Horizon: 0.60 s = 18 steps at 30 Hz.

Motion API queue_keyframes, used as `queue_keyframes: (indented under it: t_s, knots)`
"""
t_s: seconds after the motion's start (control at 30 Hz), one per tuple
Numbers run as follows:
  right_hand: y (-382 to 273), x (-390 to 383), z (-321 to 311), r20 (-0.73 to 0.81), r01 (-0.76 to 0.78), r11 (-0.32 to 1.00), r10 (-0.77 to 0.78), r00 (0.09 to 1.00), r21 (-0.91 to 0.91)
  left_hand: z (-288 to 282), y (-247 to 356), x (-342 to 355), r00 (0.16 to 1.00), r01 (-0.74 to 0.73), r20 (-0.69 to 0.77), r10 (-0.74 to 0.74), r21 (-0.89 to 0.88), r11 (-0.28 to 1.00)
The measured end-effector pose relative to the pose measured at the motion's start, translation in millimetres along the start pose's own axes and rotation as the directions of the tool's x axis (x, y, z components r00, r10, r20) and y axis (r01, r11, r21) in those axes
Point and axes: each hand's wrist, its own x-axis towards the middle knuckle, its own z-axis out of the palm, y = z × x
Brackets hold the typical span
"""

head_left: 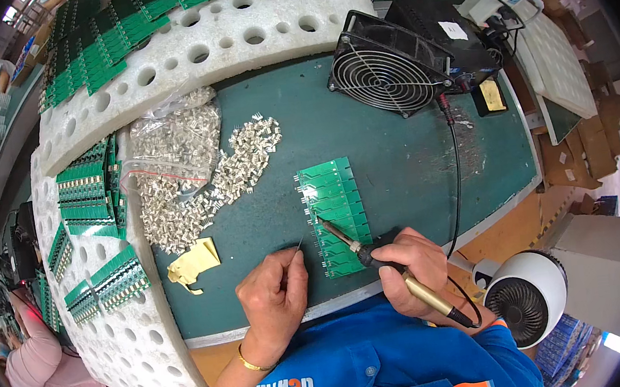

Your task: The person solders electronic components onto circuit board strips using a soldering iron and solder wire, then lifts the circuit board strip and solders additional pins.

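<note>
A green circuit board panel [336, 194] lies on the green bench mat [396, 147] in front of me, with small white connectors along its left edge. My right hand [415, 262] is closed around a soldering iron [428, 294] with a gold-coloured handle. The iron slants over the panel, its tip near the left edge; I cannot tell whether it touches. Left of the panel, my left hand [269, 292] pinches a thin strand of solder wire [300, 244], whose end points toward the board.
Loose white connectors [246, 159] are heaped beside a clear plastic bag [175, 136] of them. Yellow paper [195, 264] lies nearby. White foam boards [115, 350] hold more circuit boards [108, 286]. A black fan [388, 72] stands far right, the iron's cord [459, 178] running past it. Another person [48, 364] sits left.
</note>
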Motion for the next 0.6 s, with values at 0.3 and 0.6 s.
queue_keyframes:
  t_s: [0.3, 0.6]
  knots:
    - [0.0, 0.7, 0.5, 0.016, -0.004, 1.0, 0.004, 1.0, -0.001, 0.0, 0.6, -0.8, 1.0, 0.013, 0.003, -0.013, 0.003, 1.0]
    - [1.0, 1.0, 0.9, 0.014, 0.003, 1.0, -0.003, 1.0, 0.002, -2.0, -0.6, 0.8, 0.999, -0.014, 0.046, 0.013, 0.017, 1.0]
